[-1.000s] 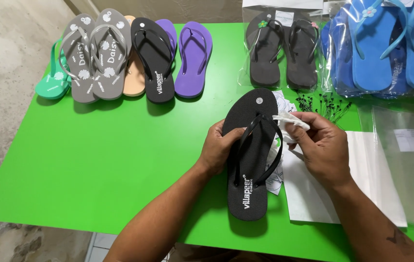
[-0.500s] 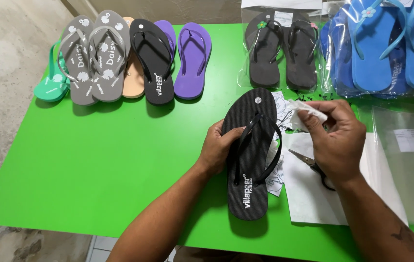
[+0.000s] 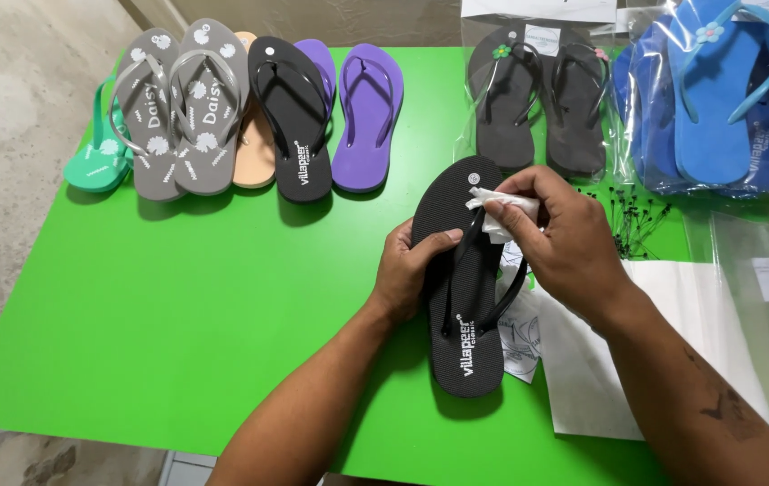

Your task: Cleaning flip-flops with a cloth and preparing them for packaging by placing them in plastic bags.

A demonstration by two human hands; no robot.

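A black flip-flop lies lengthwise on the green table. My left hand grips its left edge near the strap. My right hand pinches a small white paper tag over the toe end of the sandal, close to the strap's front plug. Printed white paper lies under the sandal's right side.
A row of sandals stands at the back left: teal, grey flowered, tan, black and purple. Bagged black sandals and bagged blue ones sit at the back right. Small black fasteners and clear bags lie on the right.
My right hand has moved left and down from the sandal's right side onto its toe end, carrying the white tag. The scissors seen on the paper earlier are now hidden. My left hand has stayed put.
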